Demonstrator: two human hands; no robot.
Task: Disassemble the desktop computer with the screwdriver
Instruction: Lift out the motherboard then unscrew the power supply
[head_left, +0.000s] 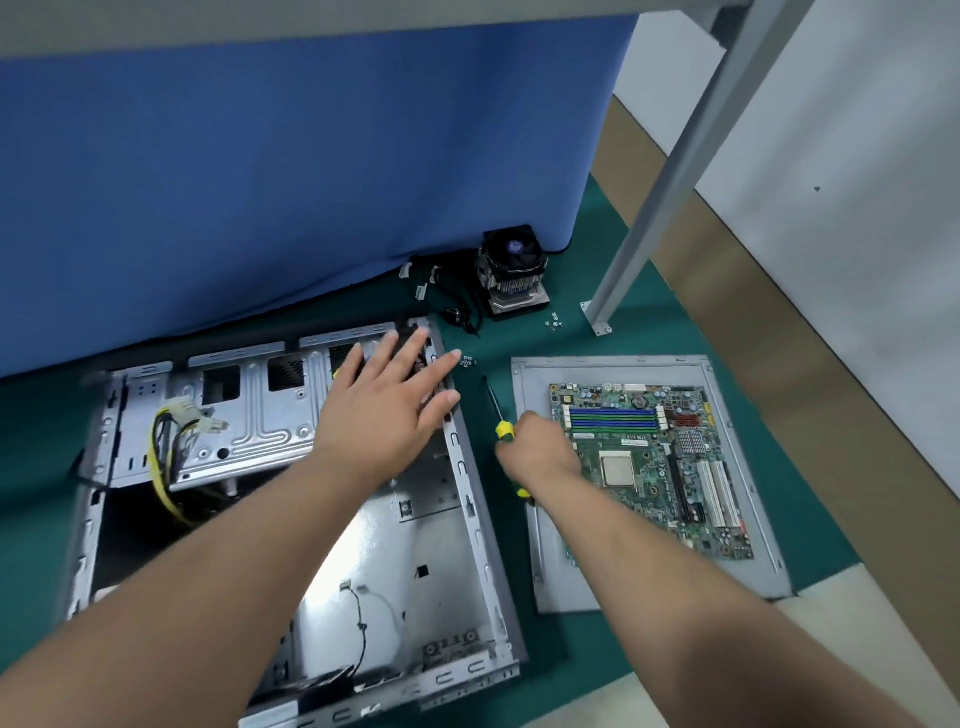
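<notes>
Green matting (613, 249) covers the bench. At lower left of the frame lies the gutted grey steel computer case (457, 561); the left hand (384, 410) spreads flat-fingered over its far corner. The right hand (540, 452) clasps the yellow-handled screwdriver (503, 429) at centre. Next, probably, a remaining case screw needs finding.

We can't make out any readable text here, honestly. The motherboard (655, 464) has a small white sticker below the RAM slots, but its print is too blurry for us to read.
</notes>
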